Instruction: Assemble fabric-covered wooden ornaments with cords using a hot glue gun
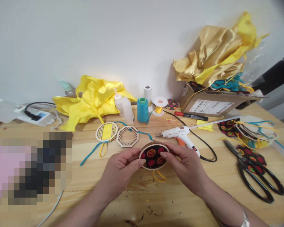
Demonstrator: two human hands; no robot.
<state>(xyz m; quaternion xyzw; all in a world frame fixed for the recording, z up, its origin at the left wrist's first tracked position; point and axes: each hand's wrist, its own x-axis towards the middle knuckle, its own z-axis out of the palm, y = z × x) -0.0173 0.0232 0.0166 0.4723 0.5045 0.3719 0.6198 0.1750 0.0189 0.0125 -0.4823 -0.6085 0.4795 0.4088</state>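
Observation:
Both my hands grip a round wooden frame [153,156] faced with black fabric that has red and orange patterns. My left hand [124,168] pinches its left edge, thumb on the fabric. On the opposite edge my right hand [184,164] does the same. A teal cord rises from the frame's top, and a yellow cord loop [160,176] hangs below it. Just beyond lie an octagonal wooden lattice frame [127,136] and a round lattice piece [107,131] with yellow fabric. A white glue gun [180,135] lies behind my right hand.
Black-handled scissors [253,173] and patterned fabric pieces lie at the right. A box [210,104] heaped with gold and yellow cloth stands behind. Yellow satin [90,97], white bottles [127,110] and a teal thread spool [142,110] line the wall. A blurred patch covers the left.

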